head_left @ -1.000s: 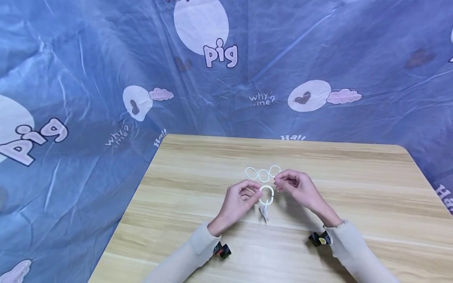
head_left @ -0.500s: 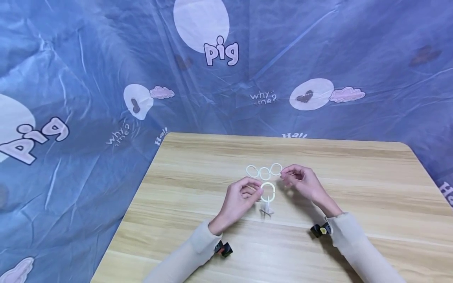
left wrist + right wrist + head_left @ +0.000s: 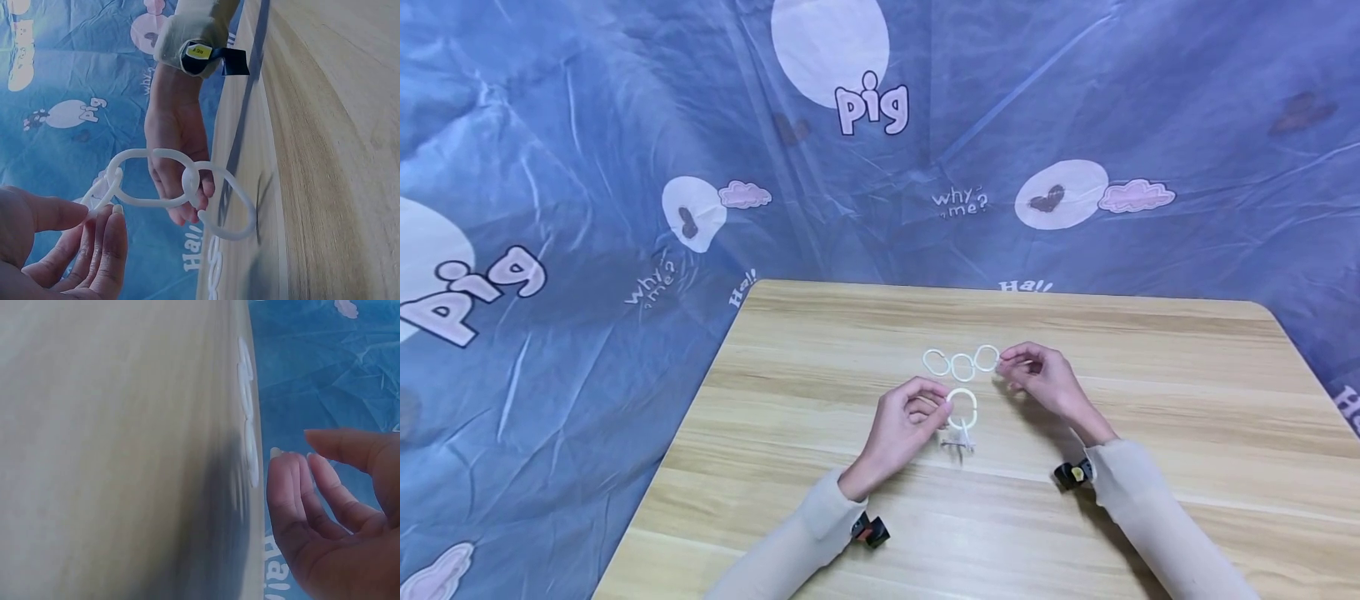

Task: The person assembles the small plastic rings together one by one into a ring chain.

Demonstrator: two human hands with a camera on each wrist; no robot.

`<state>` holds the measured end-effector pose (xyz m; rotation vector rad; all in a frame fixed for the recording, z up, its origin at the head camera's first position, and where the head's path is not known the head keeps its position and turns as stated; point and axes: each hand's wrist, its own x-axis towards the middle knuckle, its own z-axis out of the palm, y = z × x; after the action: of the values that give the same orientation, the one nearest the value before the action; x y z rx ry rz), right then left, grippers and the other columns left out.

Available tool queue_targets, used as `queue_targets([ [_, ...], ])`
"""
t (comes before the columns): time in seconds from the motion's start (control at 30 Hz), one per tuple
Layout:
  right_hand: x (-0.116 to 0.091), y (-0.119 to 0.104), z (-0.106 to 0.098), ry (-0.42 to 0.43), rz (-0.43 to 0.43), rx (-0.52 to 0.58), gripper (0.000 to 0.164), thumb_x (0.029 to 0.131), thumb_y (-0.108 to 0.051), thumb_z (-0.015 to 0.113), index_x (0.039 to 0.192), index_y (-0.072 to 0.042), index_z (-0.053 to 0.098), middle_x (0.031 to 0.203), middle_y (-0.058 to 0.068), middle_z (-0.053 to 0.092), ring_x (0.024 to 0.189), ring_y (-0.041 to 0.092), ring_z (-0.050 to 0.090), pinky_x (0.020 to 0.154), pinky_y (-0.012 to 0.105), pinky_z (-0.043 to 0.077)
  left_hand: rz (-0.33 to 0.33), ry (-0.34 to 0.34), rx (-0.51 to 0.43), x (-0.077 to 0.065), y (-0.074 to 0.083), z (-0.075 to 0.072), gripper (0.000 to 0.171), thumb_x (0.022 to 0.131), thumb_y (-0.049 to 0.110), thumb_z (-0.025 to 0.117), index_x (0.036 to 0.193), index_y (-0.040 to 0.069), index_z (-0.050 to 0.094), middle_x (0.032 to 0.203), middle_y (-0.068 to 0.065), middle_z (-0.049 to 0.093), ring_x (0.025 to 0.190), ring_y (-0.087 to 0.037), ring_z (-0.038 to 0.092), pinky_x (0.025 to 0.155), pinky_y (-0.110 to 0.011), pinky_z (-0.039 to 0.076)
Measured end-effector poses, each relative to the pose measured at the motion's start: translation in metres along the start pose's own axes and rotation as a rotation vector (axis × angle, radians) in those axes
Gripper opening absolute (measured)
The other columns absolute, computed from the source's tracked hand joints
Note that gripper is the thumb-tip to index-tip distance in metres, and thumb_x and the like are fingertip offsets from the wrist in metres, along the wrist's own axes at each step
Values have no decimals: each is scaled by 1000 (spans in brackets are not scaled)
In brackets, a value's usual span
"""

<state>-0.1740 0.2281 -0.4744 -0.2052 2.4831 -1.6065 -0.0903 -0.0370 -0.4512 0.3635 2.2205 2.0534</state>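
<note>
My left hand (image 3: 904, 423) pinches one white plastic chain link (image 3: 116, 180) between thumb and fingertips. From it hang two more joined links, an oval middle one (image 3: 150, 203) with a small gap in its side and an end one (image 3: 251, 214) curving down. My right hand (image 3: 1043, 379) holds nothing; in the right wrist view its thumb stands apart from its loosely bent fingers (image 3: 289, 494). Its fingertips are right beside the rightmost of three pale links on the table, the right link (image 3: 976, 358), the middle link (image 3: 952, 367) and the left link (image 3: 924, 361).
The wood-grain table (image 3: 820, 333) has rounded far corners. Behind it hangs a blue printed cloth (image 3: 865, 208), reaching around the left side. Each wrist carries a small black camera, the left one (image 3: 872, 530) and the right one (image 3: 1070, 475).
My right hand has drawn away from the left hand, to the right and slightly farther back. The links hanging from my left hand have swung and turned; the three on the table stay put.
</note>
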Motion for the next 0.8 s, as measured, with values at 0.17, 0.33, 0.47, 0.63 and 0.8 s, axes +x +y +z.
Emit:
queue_targets([
  [0.17, 7, 2, 2, 29, 17, -49, 38, 91, -6, 78, 124, 6, 63, 117, 29, 71, 87, 7, 69, 75, 19, 64, -2, 2, -6, -1, -2, -1, 20, 96, 5, 72, 116, 0, 69, 104, -21, 72, 83, -34, 75, 78, -37, 68],
  [0.33, 15, 4, 3, 57, 38, -93, 43, 89, -8, 81, 127, 4, 64, 119, 27, 72, 89, 6, 69, 76, 11, 59, -3, 5, 2, 0, -3, -1, 21, 96, 5, 72, 116, 0, 69, 104, -21, 72, 78, -11, 73, 76, -29, 68],
  [0.47, 22, 6, 4, 59, 16, -125, 48, 87, -8, 83, 129, 4, 64, 121, 27, 72, 93, 12, 70, 76, 8, 56, -6, 8, 5, 0, -1, -1, 21, 96, 4, 72, 116, -1, 69, 104, -21, 72, 76, -4, 70, 76, -28, 68],
  [0.63, 28, 9, 6, 55, -11, -216, 53, 84, -10, 86, 130, 3, 64, 124, 26, 71, 104, 31, 70, 83, 12, 54, 0, 5, -20, 1, 0, 0, 21, 96, 3, 71, 115, -3, 68, 102, -24, 71, 75, -6, 71, 77, -37, 68],
  [0.8, 33, 6, 7, 35, -4, -271, 54, 85, -13, 86, 132, 2, 63, 125, 25, 70, 110, 37, 68, 96, 33, 56, -13, 5, -36, 2, 2, 0, 21, 96, 2, 71, 115, -4, 67, 102, -23, 71, 76, -4, 70, 79, -40, 68],
])
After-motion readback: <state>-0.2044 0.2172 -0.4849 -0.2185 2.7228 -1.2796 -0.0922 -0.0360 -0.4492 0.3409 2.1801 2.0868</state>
